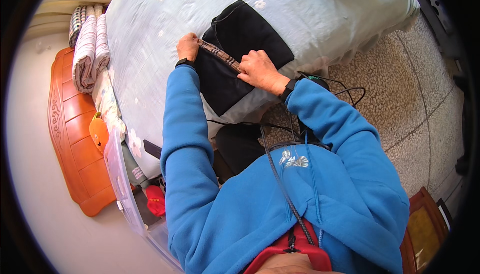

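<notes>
Black garment — both hands gripping

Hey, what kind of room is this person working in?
Most likely a bedroom in a home. A bed with a pale blue floral sheet fills the view, an orange carved wooden headboard stands at its end, and both hands press a folded black garment with a plaid lining on it.

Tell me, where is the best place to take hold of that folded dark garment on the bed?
Probably along the plaid-lined edge of the dark garment, coming from the near side of the bed. That edge faces the person, forms a firm band, and the left hand and right hand already pinch it at either end.
</notes>
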`<state>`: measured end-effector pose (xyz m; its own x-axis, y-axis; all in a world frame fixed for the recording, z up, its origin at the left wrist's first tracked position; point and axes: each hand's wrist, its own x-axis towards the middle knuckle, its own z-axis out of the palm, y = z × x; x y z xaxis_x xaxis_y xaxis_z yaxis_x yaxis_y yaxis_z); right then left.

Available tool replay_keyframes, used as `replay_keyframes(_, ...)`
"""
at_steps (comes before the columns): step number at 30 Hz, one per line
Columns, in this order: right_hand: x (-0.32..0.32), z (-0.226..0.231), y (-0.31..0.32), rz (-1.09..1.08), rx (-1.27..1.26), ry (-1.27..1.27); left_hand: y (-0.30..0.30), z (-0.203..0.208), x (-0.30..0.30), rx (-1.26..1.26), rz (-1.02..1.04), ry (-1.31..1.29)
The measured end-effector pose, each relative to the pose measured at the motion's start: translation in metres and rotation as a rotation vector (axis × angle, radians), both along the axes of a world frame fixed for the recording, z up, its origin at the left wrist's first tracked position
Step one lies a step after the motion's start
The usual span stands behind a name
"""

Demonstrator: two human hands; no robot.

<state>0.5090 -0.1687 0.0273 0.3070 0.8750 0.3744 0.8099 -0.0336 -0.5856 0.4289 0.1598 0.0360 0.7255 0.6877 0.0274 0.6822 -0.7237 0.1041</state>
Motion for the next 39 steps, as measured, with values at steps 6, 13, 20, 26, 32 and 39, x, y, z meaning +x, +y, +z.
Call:
replay_keyframes(6,0.016,-0.013,0.009,0.035,0.128,0.258,-0.068,0.048,-0.007,0.320,-0.210,-0.422)
replay_keyframes(13,0.036,-0.023,0.010,0.223,0.114,1.018,-0.214,0.058,-0.066,0.000,-0.381,-0.570)
replay_keyframes(20,0.035,-0.018,0.005,0.216,0.074,0.889,-0.269,0.020,-0.068,-0.036,-0.300,-0.489)
replay_keyframes(26,0.031,-0.017,0.002,0.192,0.139,0.707,-0.253,0.017,-0.076,-0.162,-0.269,-0.556)
replay_keyframes(32,0.022,-0.022,0.004,0.153,0.289,0.386,-0.243,0.002,-0.081,0.300,-0.212,-0.333)
replay_keyframes(39,0.016,-0.019,0.005,0.095,0.328,0.291,-0.231,-0.011,-0.088,0.182,-0.270,-0.144)
